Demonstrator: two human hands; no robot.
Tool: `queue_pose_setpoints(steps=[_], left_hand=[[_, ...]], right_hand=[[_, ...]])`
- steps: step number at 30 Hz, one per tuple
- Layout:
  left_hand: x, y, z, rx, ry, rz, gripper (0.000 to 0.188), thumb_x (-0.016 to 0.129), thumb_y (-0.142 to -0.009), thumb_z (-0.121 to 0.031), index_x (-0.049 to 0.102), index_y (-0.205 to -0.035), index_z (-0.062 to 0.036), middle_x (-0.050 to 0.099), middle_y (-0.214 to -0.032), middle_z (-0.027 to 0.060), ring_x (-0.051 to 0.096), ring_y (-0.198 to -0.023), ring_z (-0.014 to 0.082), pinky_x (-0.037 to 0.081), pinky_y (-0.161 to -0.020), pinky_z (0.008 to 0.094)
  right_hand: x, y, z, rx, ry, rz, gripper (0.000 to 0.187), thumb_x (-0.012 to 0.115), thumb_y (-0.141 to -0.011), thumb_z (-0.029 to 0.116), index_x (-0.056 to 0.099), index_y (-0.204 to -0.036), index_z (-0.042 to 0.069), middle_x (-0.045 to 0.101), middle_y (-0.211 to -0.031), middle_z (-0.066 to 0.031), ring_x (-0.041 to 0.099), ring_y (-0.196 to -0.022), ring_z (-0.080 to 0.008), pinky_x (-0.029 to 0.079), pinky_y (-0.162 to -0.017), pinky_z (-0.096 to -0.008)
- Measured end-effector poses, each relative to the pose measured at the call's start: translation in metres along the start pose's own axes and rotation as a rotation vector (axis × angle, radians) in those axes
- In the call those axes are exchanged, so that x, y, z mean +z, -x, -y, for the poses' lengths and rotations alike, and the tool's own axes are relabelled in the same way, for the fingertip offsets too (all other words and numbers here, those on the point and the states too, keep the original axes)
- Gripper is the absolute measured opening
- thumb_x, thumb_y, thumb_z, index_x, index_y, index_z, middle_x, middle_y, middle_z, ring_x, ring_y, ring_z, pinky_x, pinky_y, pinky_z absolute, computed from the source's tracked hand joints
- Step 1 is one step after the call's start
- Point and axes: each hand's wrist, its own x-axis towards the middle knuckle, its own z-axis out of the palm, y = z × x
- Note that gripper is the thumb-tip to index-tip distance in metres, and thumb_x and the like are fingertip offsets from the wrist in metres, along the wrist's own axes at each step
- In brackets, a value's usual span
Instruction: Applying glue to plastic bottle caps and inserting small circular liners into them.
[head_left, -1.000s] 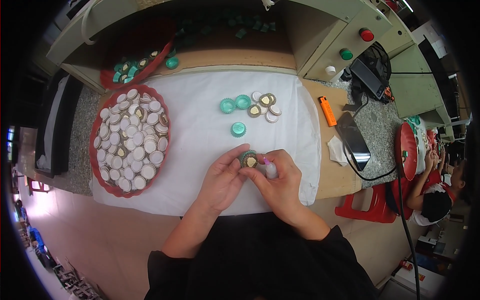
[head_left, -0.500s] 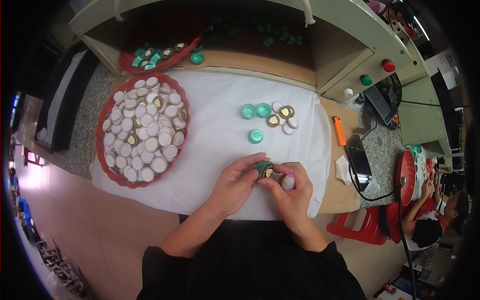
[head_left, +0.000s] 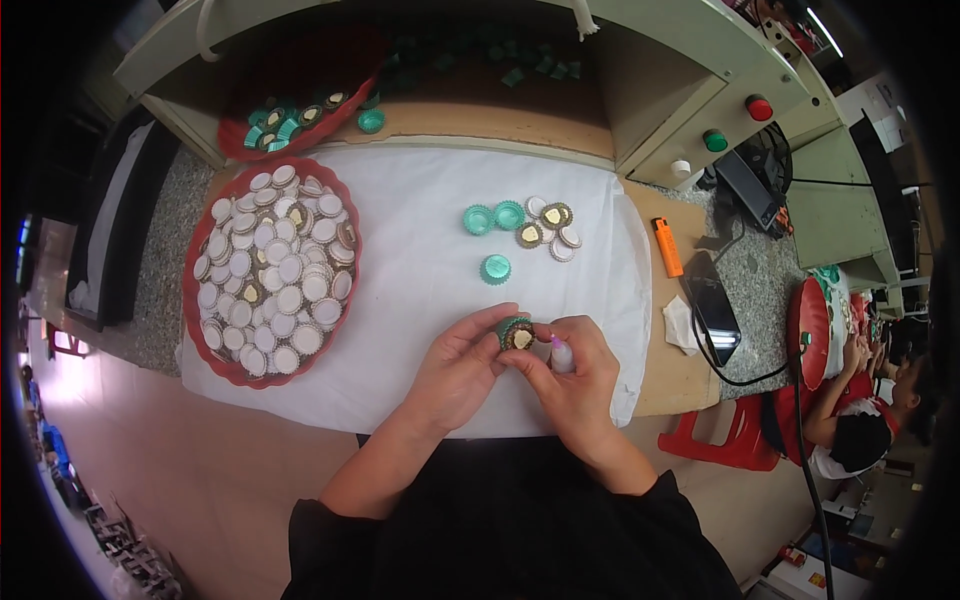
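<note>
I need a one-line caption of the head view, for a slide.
Left hand holds a green cup, right hand a small bottle; a red tray of white discs lies at left.

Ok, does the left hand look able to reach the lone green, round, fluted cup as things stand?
Probably yes: no object shows between the left hand and that green cup, though this hand is occupied, holding a green-sided, brown-faced round piece.
</note>
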Motion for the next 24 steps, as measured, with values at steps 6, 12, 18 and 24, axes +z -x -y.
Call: queue_pose_setpoints(steps=[6, 12, 18, 24], left_hand=[[0.002, 0.000, 0.001, 0.029, 0.009, -0.027, 0.029, 0.040, -0.087, -0.006, 0.043, -0.115, -0.0002, 0.048, -0.112, 0.0106, 0.048, -0.100, 0.0172, 0.039, -0.086, 0.0315], [0.007, 0.000, -0.002, 0.016, -0.001, -0.053, 0.030, 0.043, -0.086, -0.007, 0.042, -0.115, -0.0002, 0.047, -0.112, 0.0112, 0.048, -0.098, 0.0163, 0.039, -0.084, 0.0313], [0.013, -0.002, 0.005, 0.158, -0.142, -0.145, 0.029, 0.048, -0.080, -0.001, 0.045, -0.109, 0.0004, 0.049, -0.110, 0.0150, 0.051, -0.092, 0.0156, 0.042, -0.078, 0.0279], [0.021, -0.005, 0.007, 0.151, -0.165, -0.302, 0.029, 0.046, -0.078, 0.006, 0.046, -0.106, 0.0014, 0.052, -0.104, 0.0134, 0.052, -0.087, 0.0126, 0.042, -0.077, 0.0230]], right_hand=[[0.000, -0.003, 0.002, -0.055, 0.110, -0.004, 0.027, 0.072, -0.060, 0.016, 0.056, -0.077, 0.003, 0.052, -0.070, -0.0069, 0.054, -0.058, -0.0214, 0.042, -0.047, -0.0288], [0.000, -0.002, 0.003, -0.054, 0.137, 0.008, 0.027, 0.072, -0.059, 0.014, 0.056, -0.077, 0.003, 0.052, -0.070, -0.0063, 0.053, -0.055, -0.0208, 0.041, -0.045, -0.0289], [0.008, -0.001, -0.003, -0.143, 0.185, -0.040, 0.027, 0.071, -0.057, 0.008, 0.056, -0.079, 0.004, 0.052, -0.069, -0.0065, 0.053, -0.056, -0.0214, 0.041, -0.046, -0.0288], [0.014, -0.001, -0.008, -0.180, 0.172, -0.064, 0.030, 0.071, -0.054, 0.007, 0.055, -0.079, 0.004, 0.053, -0.070, -0.0070, 0.054, -0.059, -0.0223, 0.041, -0.047, -0.0299]])
